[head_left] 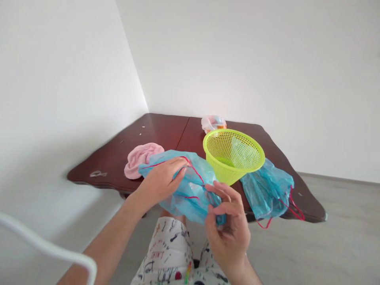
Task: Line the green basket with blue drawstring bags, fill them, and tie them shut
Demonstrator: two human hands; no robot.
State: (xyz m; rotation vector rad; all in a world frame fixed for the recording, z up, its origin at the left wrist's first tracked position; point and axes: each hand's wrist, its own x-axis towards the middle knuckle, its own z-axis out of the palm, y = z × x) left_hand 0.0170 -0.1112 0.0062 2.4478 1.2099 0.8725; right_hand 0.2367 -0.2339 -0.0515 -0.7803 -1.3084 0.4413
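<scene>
A translucent blue drawstring bag point(190, 189) with thin red strings is spread between my two hands at the table's front edge. My left hand point(164, 176) lies across its upper part, fingers closed on the plastic beside the red string. On the right side, my right hand point(227, 219) pinches the gathered rim between thumb and fingers. Just beyond the bag stands a yellow-green mesh basket point(225, 174), tilted toward me. A folded pink cloth point(142, 158) rests to the left, partly behind the bag.
A second blue drawstring bag point(267, 192) lies right of the basket, its red strings hanging over the edge of the dark red table point(160, 128). At the back sits a white and orange plastic package point(212, 123). A white cable point(44, 245) crosses the lower left.
</scene>
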